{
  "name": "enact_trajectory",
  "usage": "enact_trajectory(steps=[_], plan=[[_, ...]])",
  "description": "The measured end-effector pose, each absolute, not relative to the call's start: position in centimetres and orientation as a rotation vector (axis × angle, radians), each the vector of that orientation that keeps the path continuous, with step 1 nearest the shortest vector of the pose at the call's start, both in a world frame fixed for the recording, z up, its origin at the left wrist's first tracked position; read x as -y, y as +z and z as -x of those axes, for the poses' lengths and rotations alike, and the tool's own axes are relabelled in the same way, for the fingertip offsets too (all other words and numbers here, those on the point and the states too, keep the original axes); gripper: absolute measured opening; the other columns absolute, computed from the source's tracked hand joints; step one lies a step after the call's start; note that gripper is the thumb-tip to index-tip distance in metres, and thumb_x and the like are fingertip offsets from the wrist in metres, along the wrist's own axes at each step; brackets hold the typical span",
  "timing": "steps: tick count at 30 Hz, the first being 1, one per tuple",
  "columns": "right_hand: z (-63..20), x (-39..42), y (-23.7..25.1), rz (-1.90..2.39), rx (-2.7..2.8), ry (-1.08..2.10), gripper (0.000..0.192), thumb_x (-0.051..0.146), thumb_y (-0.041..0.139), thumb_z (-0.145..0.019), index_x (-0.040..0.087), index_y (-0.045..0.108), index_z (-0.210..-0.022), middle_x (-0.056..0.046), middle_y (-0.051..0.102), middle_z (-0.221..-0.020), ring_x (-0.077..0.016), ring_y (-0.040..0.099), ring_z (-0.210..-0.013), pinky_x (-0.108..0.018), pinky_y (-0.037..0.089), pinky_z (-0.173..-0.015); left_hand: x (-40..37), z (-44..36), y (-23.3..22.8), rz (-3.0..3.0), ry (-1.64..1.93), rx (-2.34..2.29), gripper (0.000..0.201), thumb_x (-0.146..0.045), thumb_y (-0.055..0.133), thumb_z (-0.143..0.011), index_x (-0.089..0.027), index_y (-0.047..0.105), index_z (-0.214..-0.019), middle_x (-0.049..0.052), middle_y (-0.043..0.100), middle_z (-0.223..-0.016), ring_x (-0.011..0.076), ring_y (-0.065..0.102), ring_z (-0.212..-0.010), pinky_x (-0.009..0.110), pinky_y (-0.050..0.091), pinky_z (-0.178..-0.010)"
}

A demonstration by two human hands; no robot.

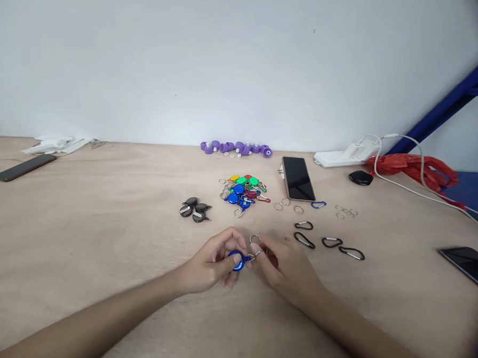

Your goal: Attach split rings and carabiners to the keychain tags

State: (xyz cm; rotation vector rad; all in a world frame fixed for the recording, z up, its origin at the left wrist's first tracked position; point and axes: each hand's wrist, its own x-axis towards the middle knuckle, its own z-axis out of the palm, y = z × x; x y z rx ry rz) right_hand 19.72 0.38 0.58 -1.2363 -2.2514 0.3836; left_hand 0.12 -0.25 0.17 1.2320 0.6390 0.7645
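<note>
My left hand (214, 260) pinches a round blue key tag (238, 261) between thumb and fingers, low over the wooden table (100, 236). My right hand (278, 264) holds a small metal split ring (257, 252) at its fingertips, touching the tag's end. Another loose ring (254, 238) lies just beyond the fingers. A pile of blue, green, yellow and red key tags (243, 191) sits farther back at the centre.
Several black carabiners (332, 242) lie to the right, with loose rings (288, 204) and a blue carabiner (318, 204) behind. Three black tags (195, 210) sit left of the pile. A phone (297, 178), purple parts (236, 148), power strip (344, 155), red bag (413, 168), further phones (23, 167) (467, 264).
</note>
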Motion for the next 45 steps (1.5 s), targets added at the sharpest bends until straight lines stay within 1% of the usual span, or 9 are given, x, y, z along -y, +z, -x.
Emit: enact_trajectory(steps=[2, 5, 13, 17, 20, 25, 28, 37, 45], plan=[[-19.7, -0.5, 0.5, 1.217, 2.291, 0.449, 0.04, 0.026, 0.037, -0.098, 0.018, 0.054, -0.062, 0.003, 0.057, -0.051, -0.0106, 0.043, -0.047, -0.028, 0.028, -0.063, 0.2, -0.1, 0.2, -1.229, 0.765, -0.642, 0.027, -0.041, 0.058, -0.091, -0.019, 0.044, -0.097, 0.003, 0.063, -0.088, 0.0053, 0.052, -0.047, 0.018, 0.038, -0.043], [-19.8, -0.7, 0.0, 1.153, 2.319, 0.404, 0.038, 0.021, 0.037, -0.096, 0.018, 0.056, -0.064, 0.003, 0.059, -0.053, -0.0103, 0.042, -0.046, -0.028, 0.027, -0.064, 0.2, -0.2, 0.2, -1.233, 0.762, -0.644, 0.025, -0.039, 0.058, -0.091, -0.019, 0.043, -0.097, 0.003, 0.063, -0.089, 0.005, 0.052, -0.047, 0.018, 0.038, -0.043], [-20.0, -1.1, -0.6, 0.977, 2.393, -0.191, 0.037, 0.014, 0.041, -0.094, 0.018, 0.053, -0.059, 0.001, 0.055, -0.049, -0.0125, 0.045, -0.047, -0.031, 0.022, -0.063, 0.2, -0.2, 0.4, -1.244, 0.75, -0.635, 0.023, -0.037, 0.056, -0.093, -0.019, 0.043, -0.097, 0.004, 0.061, -0.09, 0.0046, 0.051, -0.047, 0.018, 0.038, -0.043], [-20.0, -1.2, -0.9, 0.885, 2.448, -0.339, 0.034, 0.008, 0.044, -0.09, 0.016, 0.056, -0.059, -0.002, 0.059, -0.053, -0.0134, 0.049, -0.051, -0.032, 0.023, -0.065, 0.3, -0.2, 0.6, -1.249, 0.737, -0.648, 0.023, -0.036, 0.056, -0.093, -0.018, 0.042, -0.098, 0.005, 0.062, -0.092, 0.0042, 0.051, -0.047, 0.018, 0.039, -0.043], [-20.0, -1.0, -0.6, 0.941, 2.445, -0.258, 0.031, 0.011, 0.045, -0.091, 0.016, 0.057, -0.063, -0.002, 0.06, -0.055, -0.0133, 0.05, -0.052, -0.031, 0.023, -0.066, 0.3, -0.3, 0.7, -1.245, 0.739, -0.655, 0.024, -0.037, 0.057, -0.092, -0.019, 0.042, -0.097, 0.004, 0.062, -0.09, 0.0043, 0.051, -0.047, 0.018, 0.038, -0.043], [-19.9, -0.6, 0.0, 1.217, 2.391, 0.267, 0.027, 0.018, 0.048, -0.091, 0.018, 0.055, -0.065, 0.002, 0.059, -0.055, -0.0115, 0.046, -0.049, -0.028, 0.026, -0.063, 0.3, -0.4, 0.8, -1.244, 0.751, -0.636, 0.026, -0.039, 0.057, -0.092, -0.019, 0.041, -0.096, 0.003, 0.062, -0.087, 0.0039, 0.049, -0.046, 0.018, 0.038, -0.044], [-19.9, -0.7, -0.1, 1.228, 2.397, 0.412, 0.028, 0.016, 0.046, -0.092, 0.018, 0.056, -0.065, 0.003, 0.059, -0.056, -0.0111, 0.048, -0.049, -0.028, 0.027, -0.064, 0.3, -0.4, 0.7, -1.245, 0.751, -0.641, 0.026, -0.039, 0.056, -0.092, -0.019, 0.041, -0.097, 0.003, 0.061, -0.088, 0.0042, 0.049, -0.047, 0.019, 0.039, -0.045], [-20.1, -1.2, -0.8, 0.957, 2.51, -0.309, 0.024, 0.008, 0.045, -0.087, 0.017, 0.056, -0.067, -0.001, 0.058, -0.056, -0.0146, 0.05, -0.054, -0.033, 0.023, -0.067, 0.4, -0.4, 1.0, -1.249, 0.713, -0.694, 0.03, -0.043, 0.058, -0.09, -0.02, 0.041, -0.096, 0.002, 0.06, -0.086, 0.0044, 0.049, -0.047, 0.018, 0.037, -0.045], [-20.1, -0.7, 0.2, 1.152, 2.52, 0.152, 0.025, 0.016, 0.045, -0.091, 0.018, 0.057, -0.069, 0.002, 0.062, -0.059, -0.0129, 0.049, -0.052, -0.03, 0.024, -0.064, 0.3, -0.3, 0.2, -1.244, 0.748, -0.646, 0.027, -0.041, 0.057, -0.091, -0.02, 0.042, -0.1, 0.002, 0.06, -0.087, 0.005, 0.049, -0.047, 0.02, 0.039, -0.046]])
